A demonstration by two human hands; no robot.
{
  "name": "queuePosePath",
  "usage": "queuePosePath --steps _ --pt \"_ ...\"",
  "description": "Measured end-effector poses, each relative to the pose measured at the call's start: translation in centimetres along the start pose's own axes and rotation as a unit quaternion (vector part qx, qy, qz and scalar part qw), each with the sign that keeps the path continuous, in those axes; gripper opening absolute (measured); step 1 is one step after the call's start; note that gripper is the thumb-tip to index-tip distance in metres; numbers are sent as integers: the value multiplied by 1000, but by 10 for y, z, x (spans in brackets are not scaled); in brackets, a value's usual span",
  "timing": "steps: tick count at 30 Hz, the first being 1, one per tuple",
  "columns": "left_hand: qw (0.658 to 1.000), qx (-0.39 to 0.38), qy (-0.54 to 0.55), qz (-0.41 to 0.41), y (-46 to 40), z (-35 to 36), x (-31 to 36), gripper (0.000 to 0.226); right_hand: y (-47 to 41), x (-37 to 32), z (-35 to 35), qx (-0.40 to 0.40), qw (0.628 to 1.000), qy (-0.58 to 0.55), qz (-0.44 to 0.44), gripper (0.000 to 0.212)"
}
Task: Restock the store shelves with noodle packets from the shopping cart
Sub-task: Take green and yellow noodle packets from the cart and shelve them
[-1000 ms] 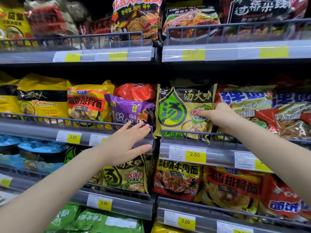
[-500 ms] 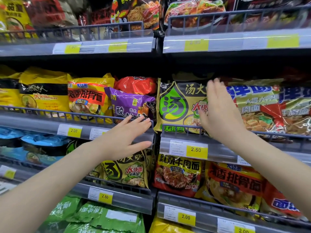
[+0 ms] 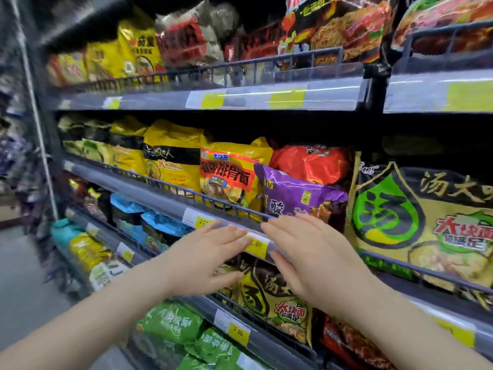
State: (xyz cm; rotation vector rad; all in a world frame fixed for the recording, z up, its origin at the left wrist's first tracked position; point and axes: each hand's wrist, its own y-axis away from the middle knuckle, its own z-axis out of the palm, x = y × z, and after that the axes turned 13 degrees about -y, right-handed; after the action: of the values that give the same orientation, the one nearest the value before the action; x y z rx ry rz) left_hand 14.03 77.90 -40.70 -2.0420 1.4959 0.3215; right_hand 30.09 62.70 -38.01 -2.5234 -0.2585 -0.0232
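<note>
While both hands, left hand (image 3: pixel 205 259) and right hand (image 3: pixel 309 257), hovered empty with fingers spread, the purple noodle packet (image 3: pixel 296 194) on the shelf rail (image 3: pixel 170 189) looked light, crinkly, slippery, best pinched by its edges

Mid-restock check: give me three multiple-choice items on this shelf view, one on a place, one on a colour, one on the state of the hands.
1. The purple packet sits where?
A. on the middle shelf, right of the orange-label packet
B. on the top shelf
C. on the floor

2. What colour are the packets on the lowest shelf in view?
A. blue
B. green
C. white

3. What are the left hand and right hand doing?
A. each grips a packet
B. both are fists
C. both are open, holding nothing

Answers: 1 A, it leans behind the middle shelf rail beside that packet. 2 B, green wrappers show at the bottom. 3 C, the fingers are spread in front of the shelf edge, with no packet in either.
</note>
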Motion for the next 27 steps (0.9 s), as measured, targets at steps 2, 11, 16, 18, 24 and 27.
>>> queuePosePath --steps 2,11,16,18,24,27 --pt "998 -43 -8 -34 16 -2 -23 60 -17 0 5 -35 998 -56 9 33" --pt "985 -111 44 -128 85 -84 -121 64 -105 -25 -35 -197 967 -140 78 45" --pt "977 -141 34 -157 116 -176 -177 52 -164 -53 -101 -243 952 -170 82 39" --pt "973 -160 38 -164 126 -219 -198 47 -186 -63 -130 -258 948 -172 75 38" --pt "960 -200 21 -195 160 -334 -245 50 -244 -101 -214 -285 939 -187 49 40" --pt "955 -211 3 -210 177 -378 -250 65 -261 -123 -245 -282 940 -189 21 41"
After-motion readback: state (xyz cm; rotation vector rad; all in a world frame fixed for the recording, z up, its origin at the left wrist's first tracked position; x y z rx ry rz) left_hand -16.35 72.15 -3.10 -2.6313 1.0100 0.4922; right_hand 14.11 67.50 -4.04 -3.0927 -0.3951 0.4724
